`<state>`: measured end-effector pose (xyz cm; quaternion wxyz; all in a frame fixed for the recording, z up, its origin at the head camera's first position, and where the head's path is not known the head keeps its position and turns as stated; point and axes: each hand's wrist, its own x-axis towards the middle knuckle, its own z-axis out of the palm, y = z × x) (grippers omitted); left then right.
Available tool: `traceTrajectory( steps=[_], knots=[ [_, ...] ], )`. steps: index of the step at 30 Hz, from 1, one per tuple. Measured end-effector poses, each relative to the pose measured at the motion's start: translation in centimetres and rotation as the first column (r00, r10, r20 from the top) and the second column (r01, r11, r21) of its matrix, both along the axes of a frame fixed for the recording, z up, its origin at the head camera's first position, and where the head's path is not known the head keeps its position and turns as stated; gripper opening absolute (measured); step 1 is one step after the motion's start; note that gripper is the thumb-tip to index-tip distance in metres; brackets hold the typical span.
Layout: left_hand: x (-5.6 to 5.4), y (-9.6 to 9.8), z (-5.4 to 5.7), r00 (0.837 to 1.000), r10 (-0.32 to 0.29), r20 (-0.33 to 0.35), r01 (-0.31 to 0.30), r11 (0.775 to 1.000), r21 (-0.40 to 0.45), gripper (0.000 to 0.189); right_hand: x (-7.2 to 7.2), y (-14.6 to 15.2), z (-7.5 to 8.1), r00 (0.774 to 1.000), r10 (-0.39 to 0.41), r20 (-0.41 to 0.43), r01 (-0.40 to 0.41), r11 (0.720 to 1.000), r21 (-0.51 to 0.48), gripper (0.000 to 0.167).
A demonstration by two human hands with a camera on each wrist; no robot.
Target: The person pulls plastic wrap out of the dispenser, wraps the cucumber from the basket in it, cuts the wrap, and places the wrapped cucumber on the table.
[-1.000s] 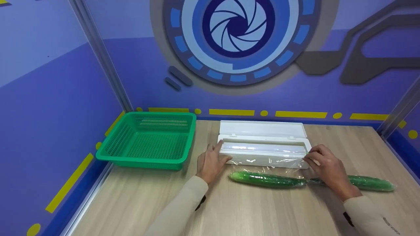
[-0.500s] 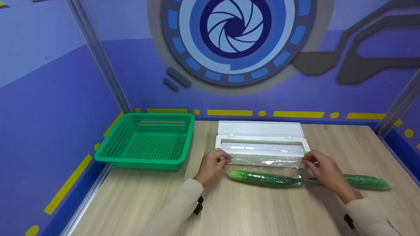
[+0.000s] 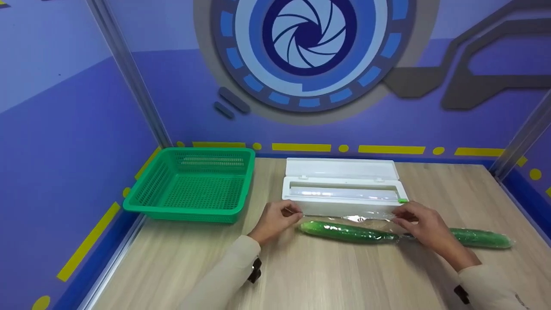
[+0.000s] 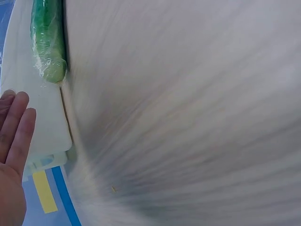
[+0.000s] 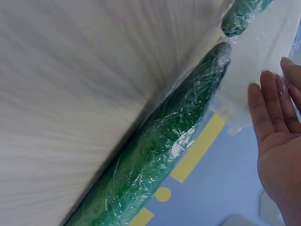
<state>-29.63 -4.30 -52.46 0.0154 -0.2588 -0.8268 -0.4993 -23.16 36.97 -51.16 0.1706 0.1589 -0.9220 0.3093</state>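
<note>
A clear sheet of cling film [image 3: 358, 218] stretches between both hands along the front of an open white cling film dispenser [image 3: 344, 207]. My left hand [image 3: 276, 221] pinches its left end, thumb against forefinger; my right hand [image 3: 419, 221] pinches the other end by the dispenser's right front corner. Closer to me lies a film-wrapped cucumber [image 3: 344, 231], overlapped by the sheet's near part. Another wrapped cucumber [image 3: 483, 238] continues to the right, partly hidden behind the right hand and wrist. In the right wrist view, that cucumber [image 5: 155, 146] shows wrinkled film all over.
A green plastic basket [image 3: 204, 212] stands at the left on the wooden table [image 3: 327, 275]. The dispenser's lid [image 3: 342, 168] is raised at the back, the film roll [image 3: 344, 193] shows inside, and a small green slider [image 3: 403, 200] sits at its right end. Blue-purple panels enclose the table.
My left hand has left the dispenser's left end and now pinches the film. Both hands have drawn the sheet slightly nearer, down the dispenser's front; the green slider has come into clear view.
</note>
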Motion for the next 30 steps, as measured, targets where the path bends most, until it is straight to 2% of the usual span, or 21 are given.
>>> traceTrajectory(
  steps=[4, 9, 14, 23, 30],
  knots=[
    [0.3, -0.1, 0.4, 1.0, -0.01, -0.027, 0.01, 1.0, -0.004, 0.005, 0.5, -0.1, 0.3, 1.0, 0.025, -0.016, -0.025, 1.0, 0.019, 0.024],
    [0.8, -0.1, 0.8, 0.997, -0.052, -0.051, 0.051, 0.999, -0.012, 0.007, 1.0, 0.1, 0.6, 0.998, 0.063, -0.021, -0.064, 0.998, -0.026, 0.025],
    [1.2, -0.3, 0.8, 0.994, -0.104, -0.038, 0.103, 0.994, -0.02, 0.009, 1.6, 0.5, 0.8, 0.993, 0.113, -0.021, -0.114, 0.992, -0.057, 0.027],
    [2.0, -0.8, 0.3, 0.987, -0.162, 0.01, 0.163, 0.983, -0.085, 0.011, 2.7, 0.4, 0.5, 0.993, 0.082, 0.08, -0.079, 0.996, -0.034, 0.031],
    [2.2, -1.0, -0.1, 0.984, -0.17, 0.043, 0.174, 0.978, -0.118, 0.013, 3.2, 0.7, -0.2, 0.982, 0.131, 0.137, -0.124, 0.991, -0.057, 0.031]
  ],
)
